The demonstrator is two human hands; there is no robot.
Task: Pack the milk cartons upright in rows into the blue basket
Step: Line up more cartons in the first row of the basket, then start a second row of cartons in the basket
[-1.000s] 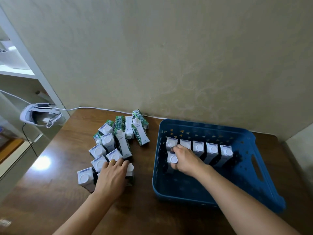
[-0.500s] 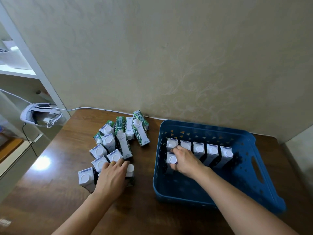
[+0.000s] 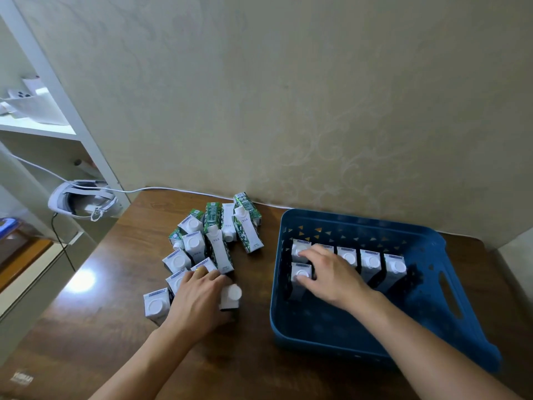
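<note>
The blue basket (image 3: 360,223) sits on the right of the wooden table. Along its far wall stands a row of white-capped milk cartons (image 3: 370,262), all upright. One more carton (image 3: 301,275) stands in front of that row at its left end. My right hand (image 3: 334,275) is inside the basket, thumb on this front carton and fingers reaching over the back row. My left hand (image 3: 199,298) lies over the near end of the loose carton pile (image 3: 193,243), closed around a carton (image 3: 230,295) whose cap shows by my thumb.
Several cartons (image 3: 248,232) lie on their sides at the pile's far end, close to the wall. A white headset (image 3: 83,202) and a white cable (image 3: 173,190) sit at the table's far left, beside a white shelf unit (image 3: 57,111).
Both hands stay almost where they were. My right fingers have stretched slightly toward the back row.
</note>
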